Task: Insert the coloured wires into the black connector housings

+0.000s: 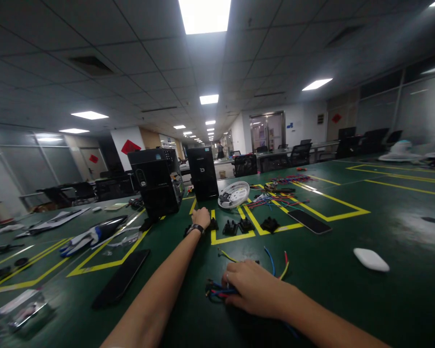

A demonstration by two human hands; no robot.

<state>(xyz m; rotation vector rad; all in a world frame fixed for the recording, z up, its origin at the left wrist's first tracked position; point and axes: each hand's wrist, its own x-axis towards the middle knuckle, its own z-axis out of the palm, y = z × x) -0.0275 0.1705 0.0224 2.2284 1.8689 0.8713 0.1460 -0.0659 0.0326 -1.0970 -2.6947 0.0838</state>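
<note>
My left hand (202,218), with a dark band at its wrist, reaches forward on the green table among small black parts. Its fingers curl away from me, so whatever they grip is hidden. One black part (213,224) lies just right of it. Nearer to me, my right hand (252,287) is closed on a bundle of coloured wires (217,291), whose dark ends stick out on the left. Blue, red and yellow wire ends (284,266) rise beyond the hand. More black parts (230,227) sit in a row to the right of my left hand.
Two black computer cases (202,174) stand behind my left hand. Beside them is a white basket (235,194), then piles of wires (275,199). A phone (309,221) and a white case (371,259) lie on the right. A black slab (121,279) and a clear box (23,309) are on the left.
</note>
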